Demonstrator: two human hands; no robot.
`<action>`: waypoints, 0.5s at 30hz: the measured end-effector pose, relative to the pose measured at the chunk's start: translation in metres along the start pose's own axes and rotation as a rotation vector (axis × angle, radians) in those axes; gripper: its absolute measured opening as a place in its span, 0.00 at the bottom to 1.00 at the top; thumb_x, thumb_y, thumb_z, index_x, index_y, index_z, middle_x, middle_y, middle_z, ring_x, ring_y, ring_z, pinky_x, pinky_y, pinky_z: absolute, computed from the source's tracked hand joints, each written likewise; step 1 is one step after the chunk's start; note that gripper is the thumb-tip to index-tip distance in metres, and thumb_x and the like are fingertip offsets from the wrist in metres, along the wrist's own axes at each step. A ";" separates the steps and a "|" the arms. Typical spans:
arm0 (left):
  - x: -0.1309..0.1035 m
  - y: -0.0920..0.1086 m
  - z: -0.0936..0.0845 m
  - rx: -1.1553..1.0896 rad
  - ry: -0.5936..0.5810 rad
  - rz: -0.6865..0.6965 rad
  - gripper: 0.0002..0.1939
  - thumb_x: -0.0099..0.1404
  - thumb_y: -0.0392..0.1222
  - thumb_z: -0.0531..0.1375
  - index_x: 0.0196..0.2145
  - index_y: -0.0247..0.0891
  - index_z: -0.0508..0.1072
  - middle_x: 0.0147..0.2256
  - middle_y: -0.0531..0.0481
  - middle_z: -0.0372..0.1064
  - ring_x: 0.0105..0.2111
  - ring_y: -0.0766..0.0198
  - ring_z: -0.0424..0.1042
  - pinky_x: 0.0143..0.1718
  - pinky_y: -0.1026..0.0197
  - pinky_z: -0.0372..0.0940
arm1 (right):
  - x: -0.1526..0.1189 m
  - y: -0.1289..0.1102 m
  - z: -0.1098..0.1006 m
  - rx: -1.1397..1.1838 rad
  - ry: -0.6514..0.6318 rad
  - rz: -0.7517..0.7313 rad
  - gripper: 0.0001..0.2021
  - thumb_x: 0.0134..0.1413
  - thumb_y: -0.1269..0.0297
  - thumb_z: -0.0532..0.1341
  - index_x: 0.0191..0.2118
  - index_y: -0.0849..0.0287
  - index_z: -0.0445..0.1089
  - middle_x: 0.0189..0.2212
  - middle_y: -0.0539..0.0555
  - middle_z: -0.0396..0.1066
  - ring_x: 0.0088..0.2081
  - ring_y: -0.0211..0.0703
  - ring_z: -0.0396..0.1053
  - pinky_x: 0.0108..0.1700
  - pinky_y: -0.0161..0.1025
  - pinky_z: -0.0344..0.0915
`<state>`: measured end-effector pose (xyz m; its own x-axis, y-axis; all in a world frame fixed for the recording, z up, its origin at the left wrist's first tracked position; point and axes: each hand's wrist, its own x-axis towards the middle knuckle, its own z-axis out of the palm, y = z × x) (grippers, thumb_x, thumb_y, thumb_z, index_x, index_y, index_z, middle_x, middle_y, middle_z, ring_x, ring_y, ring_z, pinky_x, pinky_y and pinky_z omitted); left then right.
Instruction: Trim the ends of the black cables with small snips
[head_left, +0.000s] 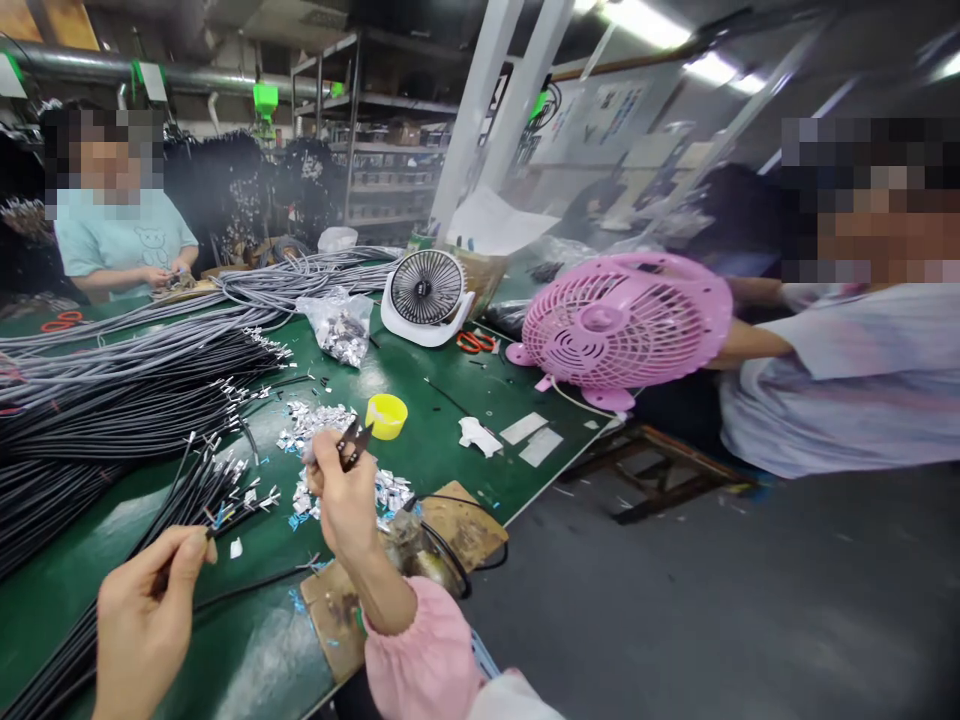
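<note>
Between the thumb and fingers of my left hand (154, 605) is the end of a black cable (212, 534), its thin coloured wires sticking out. My right hand (346, 500) is closed around small dark thread snips (355, 446), blades pointing up. Beneath and behind that hand lies a pile of small silvery pieces (390, 490) mixed with blue bits. Just beyond the snips sits a yellow ring-shaped container (387, 416). Bundles of black cables (112, 440) with stripped ends cover the left side of the green table (442, 400).
A bag of metal parts (341, 325), a small white fan (425, 295) and orange-handled scissors (476, 342) are farther back. A pink fan (622, 325) stands at the right edge. Near my right forearm is a soldering-stained board (334, 615). Two people sit nearby.
</note>
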<state>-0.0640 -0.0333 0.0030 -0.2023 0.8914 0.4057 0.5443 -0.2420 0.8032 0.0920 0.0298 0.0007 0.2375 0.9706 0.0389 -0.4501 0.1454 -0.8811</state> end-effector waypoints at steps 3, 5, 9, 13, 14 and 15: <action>-0.001 -0.001 0.000 -0.010 -0.040 -0.011 0.23 0.65 0.57 0.58 0.19 0.42 0.69 0.15 0.58 0.59 0.14 0.69 0.55 0.14 0.67 0.50 | -0.001 -0.006 -0.001 -0.127 -0.223 -0.029 0.20 0.45 0.46 0.71 0.23 0.59 0.71 0.17 0.46 0.64 0.20 0.34 0.58 0.23 0.33 0.58; -0.002 -0.002 0.001 -0.022 -0.066 -0.043 0.24 0.66 0.57 0.57 0.19 0.41 0.67 0.15 0.58 0.57 0.14 0.69 0.54 0.14 0.67 0.50 | -0.007 -0.009 0.002 -0.197 -0.436 -0.055 0.17 0.49 0.50 0.69 0.23 0.58 0.72 0.18 0.47 0.65 0.24 0.37 0.63 0.27 0.35 0.62; -0.002 -0.004 0.003 -0.051 -0.001 -0.042 0.19 0.63 0.55 0.62 0.20 0.41 0.71 0.15 0.59 0.61 0.13 0.70 0.57 0.13 0.68 0.52 | -0.015 -0.012 0.004 -0.222 -0.476 -0.123 0.11 0.51 0.61 0.65 0.22 0.58 0.70 0.19 0.46 0.64 0.26 0.37 0.63 0.30 0.36 0.63; -0.003 -0.004 0.005 -0.068 0.187 -0.078 0.10 0.58 0.49 0.67 0.34 0.42 0.80 0.21 0.57 0.73 0.18 0.67 0.70 0.19 0.70 0.64 | -0.014 -0.012 0.005 -0.297 -0.487 -0.023 0.07 0.52 0.67 0.62 0.24 0.58 0.70 0.20 0.45 0.63 0.25 0.35 0.62 0.30 0.34 0.61; -0.004 -0.003 0.005 -0.072 0.217 -0.080 0.11 0.58 0.49 0.67 0.36 0.42 0.81 0.22 0.57 0.75 0.19 0.67 0.71 0.21 0.70 0.66 | -0.014 -0.011 0.005 -0.319 -0.491 0.000 0.05 0.53 0.67 0.62 0.28 0.59 0.71 0.21 0.45 0.64 0.25 0.35 0.62 0.29 0.33 0.61; -0.005 -0.004 0.005 -0.078 0.236 -0.081 0.11 0.58 0.48 0.68 0.37 0.42 0.81 0.24 0.56 0.77 0.19 0.67 0.71 0.22 0.70 0.67 | -0.014 -0.010 0.005 -0.339 -0.495 0.010 0.03 0.53 0.67 0.63 0.33 0.59 0.74 0.22 0.45 0.66 0.25 0.35 0.62 0.29 0.33 0.61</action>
<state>-0.0613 -0.0345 -0.0041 -0.4322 0.7968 0.4222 0.4562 -0.2106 0.8646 0.0889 0.0155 0.0108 -0.2312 0.9574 0.1727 -0.1308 0.1453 -0.9807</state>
